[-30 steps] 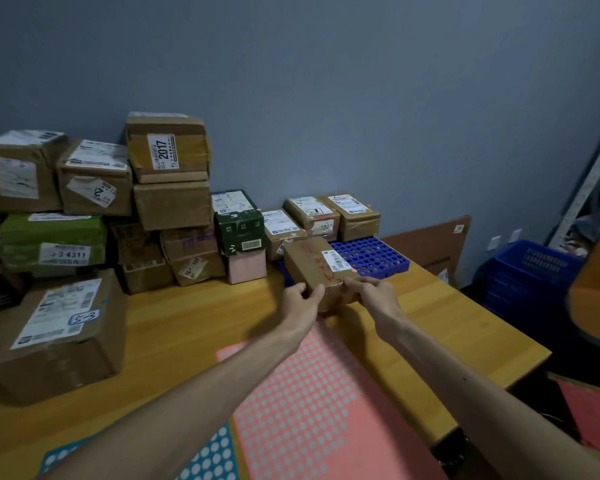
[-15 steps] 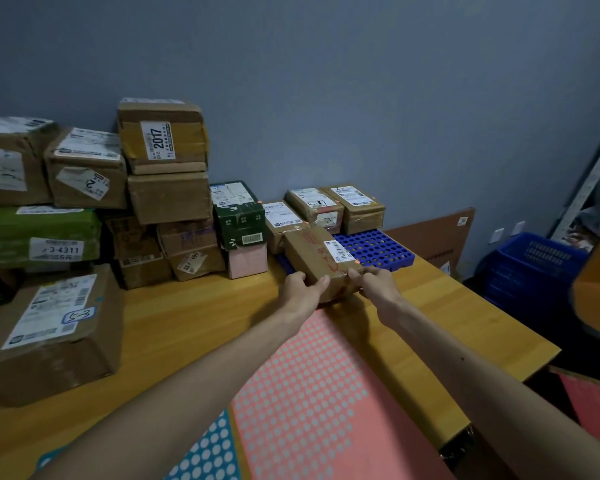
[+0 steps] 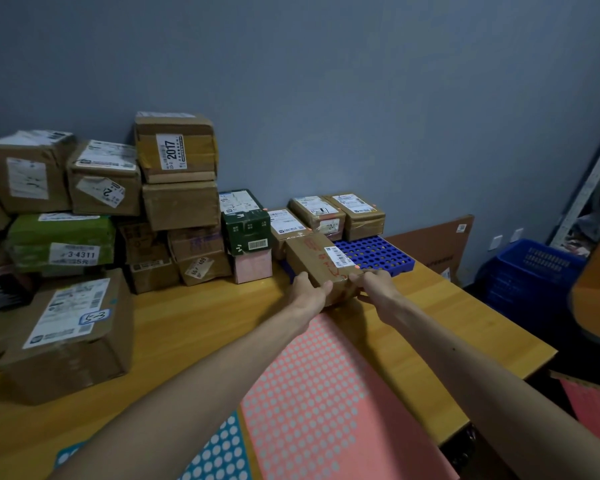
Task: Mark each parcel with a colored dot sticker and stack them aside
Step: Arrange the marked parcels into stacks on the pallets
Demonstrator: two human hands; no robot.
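Parcel [image 3: 321, 266], gripped at its near end by the left hand [image 3: 309, 294] and the right hand [image 3: 374, 285], the fingers of both curled round its edges. It is at the far side of the desk [image 3: 194, 323], partly over the blue grid tray [image 3: 378, 254]. Risk: if released half on the tray's rim, it may rock or slide toward the pink sticker sheet [image 3: 309, 393]. Appearance: small brown taped carton with red handwriting on top, a white barcode label, and an orange dot [image 3: 356, 267] at the near right corner.
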